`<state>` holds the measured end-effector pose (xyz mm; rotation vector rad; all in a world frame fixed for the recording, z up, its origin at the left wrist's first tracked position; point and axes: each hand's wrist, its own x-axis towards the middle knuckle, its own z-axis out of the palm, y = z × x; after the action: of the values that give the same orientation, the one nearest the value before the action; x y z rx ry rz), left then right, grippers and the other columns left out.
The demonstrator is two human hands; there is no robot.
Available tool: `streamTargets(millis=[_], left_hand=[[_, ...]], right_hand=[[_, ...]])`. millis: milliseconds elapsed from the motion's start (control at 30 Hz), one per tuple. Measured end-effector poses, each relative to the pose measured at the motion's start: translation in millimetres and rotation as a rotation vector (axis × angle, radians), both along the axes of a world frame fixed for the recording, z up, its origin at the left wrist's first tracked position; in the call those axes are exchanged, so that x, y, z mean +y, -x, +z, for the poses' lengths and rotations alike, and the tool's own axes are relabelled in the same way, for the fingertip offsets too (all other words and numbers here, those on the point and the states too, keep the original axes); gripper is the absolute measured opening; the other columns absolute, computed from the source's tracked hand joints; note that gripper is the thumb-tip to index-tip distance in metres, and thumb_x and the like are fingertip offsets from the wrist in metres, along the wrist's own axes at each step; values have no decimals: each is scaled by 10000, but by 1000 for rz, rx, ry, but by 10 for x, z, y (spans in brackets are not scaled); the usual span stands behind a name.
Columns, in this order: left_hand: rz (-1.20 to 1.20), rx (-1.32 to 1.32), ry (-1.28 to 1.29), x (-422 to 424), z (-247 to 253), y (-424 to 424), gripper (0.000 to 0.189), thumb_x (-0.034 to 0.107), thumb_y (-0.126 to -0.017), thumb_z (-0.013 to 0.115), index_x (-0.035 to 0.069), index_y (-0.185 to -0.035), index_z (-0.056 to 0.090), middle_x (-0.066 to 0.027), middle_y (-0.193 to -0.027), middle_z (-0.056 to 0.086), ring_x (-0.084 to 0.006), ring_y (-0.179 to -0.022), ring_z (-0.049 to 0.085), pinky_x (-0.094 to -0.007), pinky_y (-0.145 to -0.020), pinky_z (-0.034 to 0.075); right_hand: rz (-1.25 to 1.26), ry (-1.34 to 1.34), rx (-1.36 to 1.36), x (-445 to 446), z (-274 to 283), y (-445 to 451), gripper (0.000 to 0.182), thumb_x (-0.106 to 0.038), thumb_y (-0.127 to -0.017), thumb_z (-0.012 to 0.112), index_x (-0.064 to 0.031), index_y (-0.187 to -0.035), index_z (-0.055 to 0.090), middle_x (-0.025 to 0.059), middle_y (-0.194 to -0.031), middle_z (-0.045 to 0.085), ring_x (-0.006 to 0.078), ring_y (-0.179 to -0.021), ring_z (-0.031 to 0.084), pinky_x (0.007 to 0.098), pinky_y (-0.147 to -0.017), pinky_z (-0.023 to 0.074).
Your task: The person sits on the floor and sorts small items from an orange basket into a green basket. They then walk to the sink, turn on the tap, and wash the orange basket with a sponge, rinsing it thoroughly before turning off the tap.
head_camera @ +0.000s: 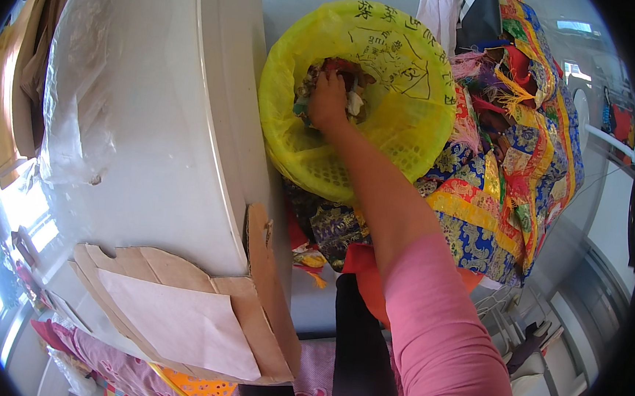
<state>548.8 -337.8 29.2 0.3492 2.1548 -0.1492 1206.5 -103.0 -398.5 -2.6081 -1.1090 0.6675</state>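
Observation:
My right hand [330,97] reaches down into a round yellow plastic basket [413,166]. The basket is lined with a thin yellow bag, and its upper part bears black writing. At the bottom lie small crumpled scraps [355,102], dark red, green and whitish, which look like cloth. My fingers touch them, bent downward with the tips hidden, so a grip cannot be told. Patterned brocade cloth [464,230] in blue, yellow and red, with tassels, is heaped beside and partly beneath the basket. My left hand is out of view.
Left of the basket stands a large white surface [162,132] with a raised edge. A cardboard piece with a pale sheet [176,320] is at its near end. Clear plastic wrap [80,82] and brown material lie at the far left. An orange perforated plastic item [199,391] shows at the bottom.

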Motion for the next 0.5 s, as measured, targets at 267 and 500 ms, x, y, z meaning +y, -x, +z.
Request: streamTargets(millis=[267,500], left_hand=[[2,-15,19,37,-271,-111,676,131,-726,629,118,-1314,297,-118,-1141,458,-257,-975,487,-411,-792,486],[6,-19,26,136,-341,-123,664,129,-723,616,117,-1310,306,-120,-1132,469,-259,-967,497,-411,-789,488]], right_hand=[[5,-63,33,-33,266,101,789,-41,-733,612,69,-1353,137,289,-1365,234,446,-1234,290,450,-997,324],[83,48,131,-6,405,118,743,-10,-692,642,114,-1303,238,291,-1350,248,363,-1183,402,398,-892,442]])
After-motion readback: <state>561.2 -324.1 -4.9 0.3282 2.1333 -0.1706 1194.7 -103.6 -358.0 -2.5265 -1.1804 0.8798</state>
